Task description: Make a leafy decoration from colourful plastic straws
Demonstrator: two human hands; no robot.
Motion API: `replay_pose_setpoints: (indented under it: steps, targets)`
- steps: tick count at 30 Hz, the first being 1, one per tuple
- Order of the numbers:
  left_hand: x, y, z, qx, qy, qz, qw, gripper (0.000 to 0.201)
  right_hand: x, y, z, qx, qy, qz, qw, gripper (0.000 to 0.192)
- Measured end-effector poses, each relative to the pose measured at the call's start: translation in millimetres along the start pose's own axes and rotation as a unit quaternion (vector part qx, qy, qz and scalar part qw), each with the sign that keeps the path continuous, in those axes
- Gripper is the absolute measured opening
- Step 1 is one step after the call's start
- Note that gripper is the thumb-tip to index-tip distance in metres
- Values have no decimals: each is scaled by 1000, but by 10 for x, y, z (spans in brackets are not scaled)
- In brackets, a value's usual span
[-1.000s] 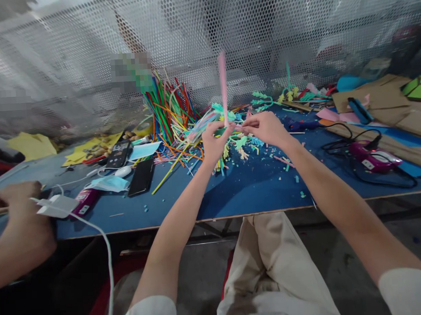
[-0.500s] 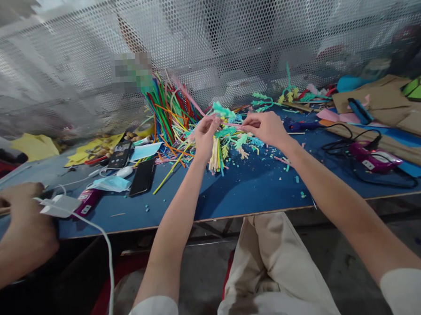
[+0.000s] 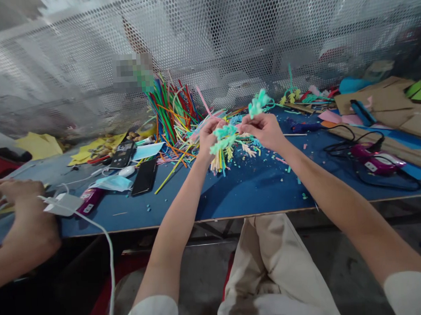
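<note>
My left hand point(image 3: 209, 139) grips a small bundle of fringed foam strips point(image 3: 220, 158) whose yellow and green ends hang below the fist over the blue table point(image 3: 247, 188). A thin pink strip point(image 3: 205, 103) rises from that hand toward the back. My right hand point(image 3: 263, 129) pinches a teal fringed strip point(image 3: 258, 103) that sticks up above its fingers, right next to the bundle. Both hands almost touch above the table's middle. A large heap of long coloured foam sticks point(image 3: 171, 113) lies just behind my left hand.
Two phones point(image 3: 144, 176) point(image 3: 120, 154), a computer mouse point(image 3: 127, 171) and a face mask point(image 3: 109, 183) lie left of centre. A purple glue gun point(image 3: 376, 160) with black cord sits at right, near cardboard sheets point(image 3: 387, 99). Another person's hands point(image 3: 21, 219) hold a white charger point(image 3: 63, 204) at far left. Perforated mesh backs the table.
The upright pink strip my left hand held has swung down and back to the left. My right hand has brought a teal fringed piece up beside the bundle. The other person's hands shifted slightly.
</note>
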State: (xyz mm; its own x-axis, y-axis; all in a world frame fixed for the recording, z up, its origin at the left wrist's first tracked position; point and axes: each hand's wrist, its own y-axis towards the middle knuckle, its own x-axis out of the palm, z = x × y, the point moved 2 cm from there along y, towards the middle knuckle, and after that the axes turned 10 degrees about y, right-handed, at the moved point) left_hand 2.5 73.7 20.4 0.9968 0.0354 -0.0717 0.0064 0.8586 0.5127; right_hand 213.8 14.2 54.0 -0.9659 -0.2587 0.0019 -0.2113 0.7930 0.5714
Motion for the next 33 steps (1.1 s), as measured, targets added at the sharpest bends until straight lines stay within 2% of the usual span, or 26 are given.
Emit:
replay_pose_setpoints:
  steps: [5, 11, 18, 22, 26, 29, 33]
  targets:
    - [30, -48, 39, 12, 15, -12, 1000, 43, -68, 62, 53, -8, 49, 97, 994, 56]
    - [21, -47, 39, 23, 15, -3, 1000, 37, -90, 89, 67, 3, 105, 99, 990, 50]
    - [-6, -18, 39, 21, 22, 2, 1000, 50, -97, 102, 76, 34, 118, 111, 986, 39]
    - [-39, -19, 172, 51, -1, 14, 999, 54, -109, 110, 124, 38, 124, 110, 985, 34]
    - [-74, -55, 344, 75, -12, 2, 997, 46, -121, 112, 180, 44, 99, 128, 986, 34]
    - [-86, -112, 474, 101, 38, -33, 994, 41, -140, 119, 224, 54, 81, 148, 984, 35]
    - [-58, -215, 640, 188, 149, -76, 968, 29, -150, 125, 248, 58, 39, 165, 984, 32]
